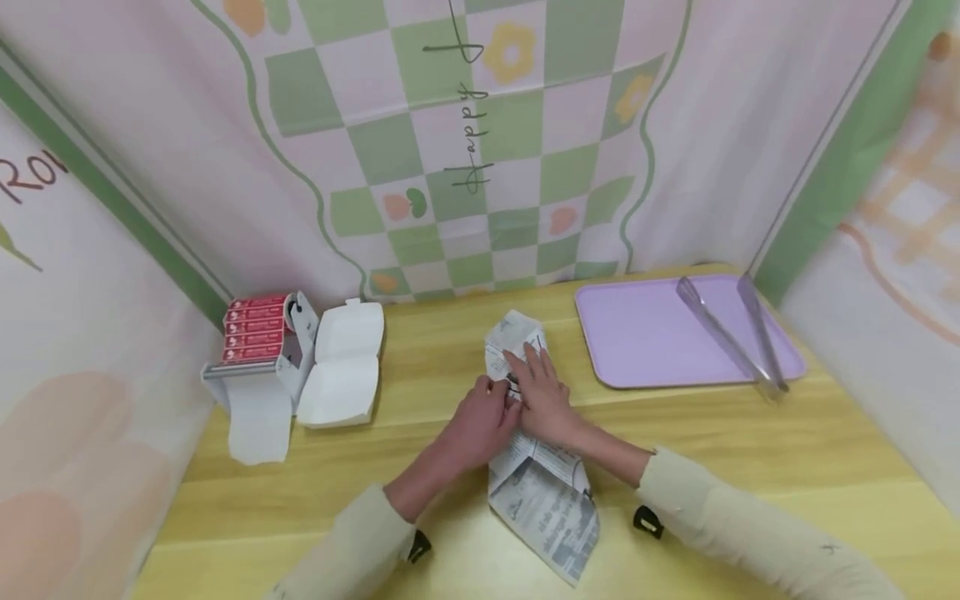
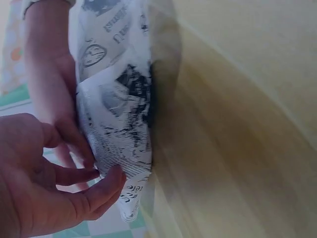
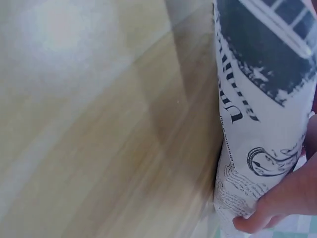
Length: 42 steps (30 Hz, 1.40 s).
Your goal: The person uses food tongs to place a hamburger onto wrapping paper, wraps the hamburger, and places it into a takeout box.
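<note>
A long folded packet of newsprint-patterned wrapping paper [image 1: 543, 508] lies on the table, its near end tapering to a flat pointed flap. My left hand [image 1: 480, 421] pinches the packet's left side near the middle, fingers bent. In the left wrist view, the left hand's fingertips [image 2: 116, 178] touch the paper's side by a fold. My right hand [image 1: 547, 400] lies across the top with fingers stretched forward, pressing on the paper. The right wrist view shows the rounded paper side [image 3: 267, 124] with a digit against it. What the paper wraps is hidden.
At right lies a lilac tray [image 1: 637, 333] with metal tongs [image 1: 723, 333] across it. An open white clamshell box [image 1: 341, 387] stands at left, beside a dispenser holding a roll of red-and-white labels [image 1: 255, 329]. A patterned curtain [image 1: 480, 167] hangs behind the wooden table.
</note>
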Tool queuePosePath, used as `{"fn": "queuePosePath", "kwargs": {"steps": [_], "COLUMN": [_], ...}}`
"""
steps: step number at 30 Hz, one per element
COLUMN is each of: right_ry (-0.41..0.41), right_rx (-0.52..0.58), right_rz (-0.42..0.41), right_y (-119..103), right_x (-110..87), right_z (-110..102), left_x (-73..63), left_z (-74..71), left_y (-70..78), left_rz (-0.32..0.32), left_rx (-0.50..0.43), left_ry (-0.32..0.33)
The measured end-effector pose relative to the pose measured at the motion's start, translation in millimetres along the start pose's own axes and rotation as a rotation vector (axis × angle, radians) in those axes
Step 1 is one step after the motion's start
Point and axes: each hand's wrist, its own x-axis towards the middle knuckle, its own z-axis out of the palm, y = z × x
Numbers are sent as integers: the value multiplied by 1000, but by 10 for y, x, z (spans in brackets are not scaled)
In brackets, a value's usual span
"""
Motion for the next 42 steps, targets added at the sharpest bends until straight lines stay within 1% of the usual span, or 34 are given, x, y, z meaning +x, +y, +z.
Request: {"fn": "queuePosePath", "kwargs": {"steps": [3,5,7,9,11,14,15,16,17,19,20,22,24,26,29,31,36,38,42], "right_ry": [34,60,74,80,50,-35,-67,-101,-140,-231,-293,-417,-536,-614,-650,-638,-613,-638,-723], "right_rx": [126,190,221,220,253,367,410,445,469,476,480,450,393,321,206,169,165,177,169], "right_rz": [-27,-34,-6,54,147,273,304,317,317,288,265,204,158,113,55,36,26,20,15], "right_y": [73,122,177,238,317,460,514,570,626,731,782,874,950,1002,1027,1026,1044,1057,1091], "right_x": [-6,-2,26,101,218,450,530,609,685,819,877,978,1057,1122,1191,1227,1293,1308,1337], "right_z": [-72,-139,-209,-284,-363,-472,-501,-528,-549,-595,-625,-704,-803,-900,-1004,-1028,-1003,-1006,-1053], "left_x": [28,55,86,118,142,159,159,158,155,139,130,115,100,91,86,85,90,92,95], "left_z": [25,67,108,143,163,179,182,184,183,179,175,168,161,152,146,139,120,118,106], "left_y": [9,32,74,129,191,261,276,287,296,310,316,325,334,342,345,340,314,297,267], "left_rz": [-20,-42,-71,-102,-134,-154,-152,-150,-146,-129,-118,-95,-75,-59,-50,-40,-9,-2,15], "left_rx": [3,48,105,150,195,262,292,324,347,368,382,407,436,483,525,551,581,575,569], "left_ry": [-22,-25,-18,-9,-8,-8,-8,-8,-9,-9,-14,-30,-44,-60,-72,-70,-43,-40,-49]}}
